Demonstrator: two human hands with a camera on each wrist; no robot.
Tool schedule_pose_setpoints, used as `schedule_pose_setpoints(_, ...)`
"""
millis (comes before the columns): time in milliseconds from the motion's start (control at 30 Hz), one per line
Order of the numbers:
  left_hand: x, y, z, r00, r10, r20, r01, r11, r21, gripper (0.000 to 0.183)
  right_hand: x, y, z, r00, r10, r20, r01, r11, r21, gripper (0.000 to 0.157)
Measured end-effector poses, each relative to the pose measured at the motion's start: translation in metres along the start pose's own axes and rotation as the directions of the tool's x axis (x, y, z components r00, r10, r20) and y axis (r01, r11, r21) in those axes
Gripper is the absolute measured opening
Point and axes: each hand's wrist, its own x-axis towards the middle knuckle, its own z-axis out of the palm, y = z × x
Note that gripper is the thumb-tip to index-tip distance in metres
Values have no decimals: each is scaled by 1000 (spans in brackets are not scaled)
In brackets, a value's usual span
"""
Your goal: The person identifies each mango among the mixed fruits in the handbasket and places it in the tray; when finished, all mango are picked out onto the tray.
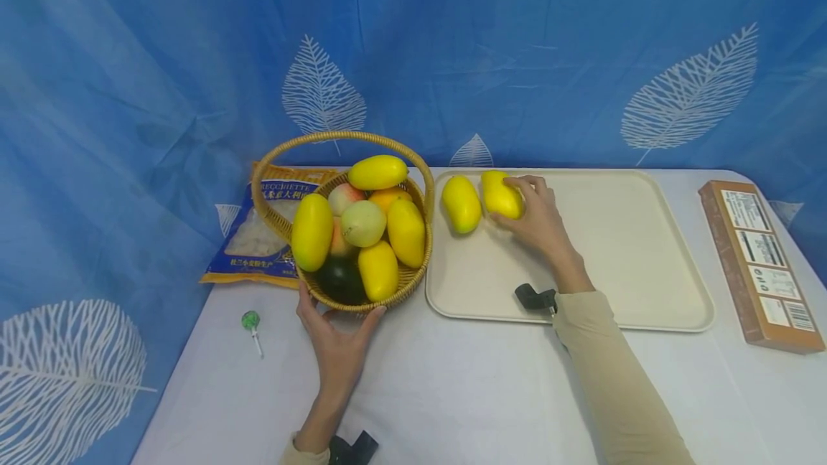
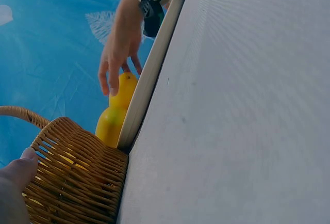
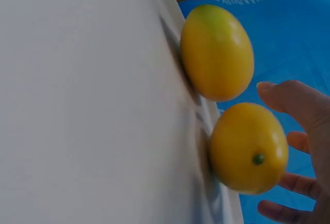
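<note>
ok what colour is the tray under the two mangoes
The tray is cream, seen best in the head view.

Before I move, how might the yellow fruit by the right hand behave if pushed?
The yellow fruit will probably roll, given its rounded form. Its smooth, shiny skin may slip from a loose pinch. The neighbouring fruit lies close, so a push that way could bump it.

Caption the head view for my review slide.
Left hand holds a wicker basket of mixed fruit; right hand spread around the right-hand of two yellow fruits on a cream tray.
</note>
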Motion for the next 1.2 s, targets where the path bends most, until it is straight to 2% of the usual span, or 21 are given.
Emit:
schedule_pose_setpoints(167, 0, 0, 0, 1000, 7, 2, -7, 1000, 5, 118, -1, -15, -8, 998, -43, -47, 42, 999, -17, 69)
schedule_pose_setpoints(300, 1, 0, -1, 1000, 13, 5, -13, 1000, 6, 118, -7, -38, -16, 982, -142, -122, 142, 990, -10, 65)
schedule_pose_setpoints(467, 1, 0, -1, 1000, 8, 8, -8, 1000, 0, 118, -18, -73, -22, 929, -303, -213, 314, 949, 15, 61)
schedule_pose_setpoints(600, 1, 1, -1, 1000, 3, 11, -3, 1000, -1, 118, -29, -98, -21, 878, -417, -236, 433, 901, 20, 61)
schedule_pose_setpoints(767, 0, 0, -2, 1000, 6, 9, -6, 1000, 1, 117, -44, -123, -13, 821, -525, -224, 544, 839, 25, 60)
schedule_pose_setpoints(933, 0, 0, -2, 1000, 19, 4, -19, 1000, -3, 117, -51, -135, 3, 774, -608, -177, 623, 782, 39, 60)
schedule_pose_setpoints(1100, 0, -1, -2, 999, 34, 6, -34, 999, -16, 117, -53, -137, 18, 754, -647, -112, 653, 757, 21, 62)
schedule_pose_setpoints(1200, 0, -1, -2, 999, 40, 7, -40, 999, -18, 117, -54, -137, 26, 761, -645, -66, 648, 762, 25, 64)
